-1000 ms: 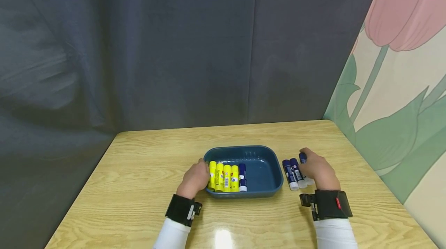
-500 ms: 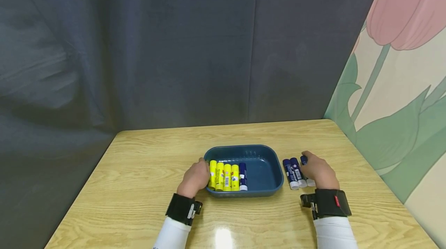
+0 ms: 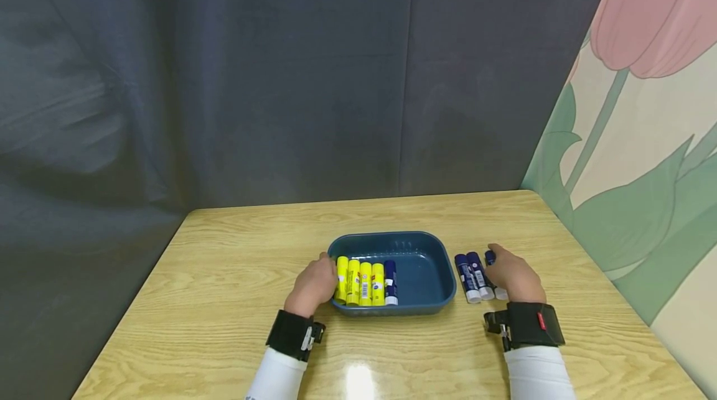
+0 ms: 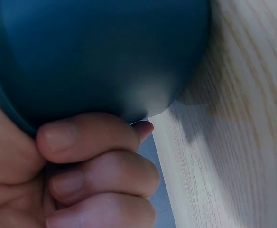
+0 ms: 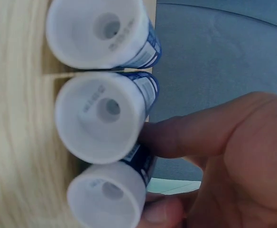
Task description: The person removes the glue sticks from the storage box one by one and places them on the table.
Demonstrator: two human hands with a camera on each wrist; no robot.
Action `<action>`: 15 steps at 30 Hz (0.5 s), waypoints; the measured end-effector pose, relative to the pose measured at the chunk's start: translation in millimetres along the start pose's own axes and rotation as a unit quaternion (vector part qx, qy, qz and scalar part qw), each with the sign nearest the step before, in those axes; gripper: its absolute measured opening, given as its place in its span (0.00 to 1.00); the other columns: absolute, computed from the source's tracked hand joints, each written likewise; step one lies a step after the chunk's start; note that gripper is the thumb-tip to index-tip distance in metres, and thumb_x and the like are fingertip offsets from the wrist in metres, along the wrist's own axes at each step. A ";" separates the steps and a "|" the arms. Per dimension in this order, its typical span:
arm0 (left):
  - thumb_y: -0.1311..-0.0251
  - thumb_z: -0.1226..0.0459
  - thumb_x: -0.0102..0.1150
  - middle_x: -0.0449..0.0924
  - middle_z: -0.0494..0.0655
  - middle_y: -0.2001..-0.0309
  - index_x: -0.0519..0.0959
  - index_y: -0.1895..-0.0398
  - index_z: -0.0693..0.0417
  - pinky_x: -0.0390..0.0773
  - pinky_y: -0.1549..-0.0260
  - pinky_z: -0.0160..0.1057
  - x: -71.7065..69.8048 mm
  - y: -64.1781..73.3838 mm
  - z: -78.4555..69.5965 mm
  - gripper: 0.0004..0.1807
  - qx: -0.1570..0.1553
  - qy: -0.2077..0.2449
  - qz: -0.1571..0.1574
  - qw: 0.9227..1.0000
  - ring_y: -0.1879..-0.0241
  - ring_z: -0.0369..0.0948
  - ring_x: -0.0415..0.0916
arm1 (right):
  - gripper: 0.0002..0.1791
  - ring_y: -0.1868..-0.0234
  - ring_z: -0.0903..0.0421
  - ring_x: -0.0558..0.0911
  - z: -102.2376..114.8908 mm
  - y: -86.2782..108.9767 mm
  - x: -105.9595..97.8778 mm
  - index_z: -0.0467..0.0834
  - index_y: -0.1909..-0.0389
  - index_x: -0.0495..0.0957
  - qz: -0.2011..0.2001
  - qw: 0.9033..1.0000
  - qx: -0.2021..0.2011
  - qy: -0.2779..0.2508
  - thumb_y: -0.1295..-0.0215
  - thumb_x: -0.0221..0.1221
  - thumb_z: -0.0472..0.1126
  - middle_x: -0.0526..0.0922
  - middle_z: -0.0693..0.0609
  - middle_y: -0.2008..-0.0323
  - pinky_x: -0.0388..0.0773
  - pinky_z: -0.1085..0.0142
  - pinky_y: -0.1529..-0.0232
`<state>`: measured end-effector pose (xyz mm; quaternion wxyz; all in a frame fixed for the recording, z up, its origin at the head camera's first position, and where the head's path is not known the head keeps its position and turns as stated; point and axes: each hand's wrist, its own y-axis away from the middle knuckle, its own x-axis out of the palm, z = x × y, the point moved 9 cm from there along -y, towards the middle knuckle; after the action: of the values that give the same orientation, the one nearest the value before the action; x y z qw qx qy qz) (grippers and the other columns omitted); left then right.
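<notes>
In the head view, my left hand (image 3: 315, 285) grips the left end of a dark blue dish (image 3: 428, 310), fingers curled at its rim. Several yellow glue sticks (image 3: 365, 285) lie side by side in the dish's left part, with one blue glue stick (image 3: 390, 282) beside them. To the right of the dish, three more blue glue sticks lie on the table. My right hand (image 3: 512, 275) pinches the rightmost one (image 5: 107, 199) between thumb and fingers, partly hiding it. The middle one (image 5: 100, 116) sits right against it in the right wrist view, and the third (image 5: 98, 33) lies beyond.
A light wood-grain table (image 3: 235, 275) stands under everything. Dark grey cloth (image 3: 302, 76) hangs behind and to the left. A wall with painted tulips (image 3: 644, 157) borders the right side. A black strap with a camera (image 3: 526, 324) is on each wrist.
My right hand has shifted slightly to the right with the rightmost blue glue stick, whose cap stands a little farther from the other two. The left hand holds the dish as before.
</notes>
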<state>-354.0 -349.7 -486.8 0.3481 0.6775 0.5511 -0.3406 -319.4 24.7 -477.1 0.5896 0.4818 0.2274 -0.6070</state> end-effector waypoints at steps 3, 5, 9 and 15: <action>0.21 0.62 0.35 0.68 0.51 0.77 0.62 0.34 0.76 0.65 0.79 0.38 0.6 0.2 0.2 0.24 -0.001 0.002 0.001 1.000 0.79 0.44 0.68 | 0.36 0.40 0.21 0.68 -0.8 -0.7 0.6 0.34 0.25 0.52 0.000 1.000 0.001 0.002 0.33 0.51 0.37 0.62 0.20 0.36 0.71 0.33 0.50; 0.21 0.62 0.35 0.68 0.51 0.77 0.62 0.34 0.76 0.65 0.79 0.38 0.9 0.1 0.1 0.24 -0.001 0.003 0.001 1.000 0.79 0.44 0.68 | 0.36 0.42 0.22 0.69 -0.3 -0.7 0.8 0.34 0.25 0.52 0.002 1.000 -0.002 0.001 0.33 0.50 0.37 0.62 0.19 0.36 0.72 0.35 0.50; 0.21 0.62 0.35 0.68 0.51 0.76 0.64 0.36 0.75 0.66 0.79 0.38 0.3 -0.3 -0.5 0.23 0.000 0.002 0.002 1.000 0.78 0.44 0.69 | 0.37 0.45 0.25 0.72 1.3 -1.2 1.2 0.33 0.25 0.51 0.005 1.000 -0.010 -0.001 0.34 0.49 0.35 0.61 0.18 0.36 0.73 0.40 0.52; 0.21 0.63 0.36 0.68 0.51 0.76 0.66 0.40 0.74 0.66 0.79 0.38 -0.1 -0.3 -0.9 0.21 0.003 -0.003 0.002 1.000 0.78 0.44 0.69 | 0.36 0.40 0.21 0.67 1.8 -1.2 0.5 0.30 0.26 0.50 0.007 1.000 -0.004 0.001 0.33 0.49 0.36 0.59 0.18 0.35 0.70 0.35 0.46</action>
<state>-354.2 -349.0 -486.2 0.3486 0.6789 0.5474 -0.3434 -321.0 23.2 -477.1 0.5953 0.4819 0.2267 -0.6017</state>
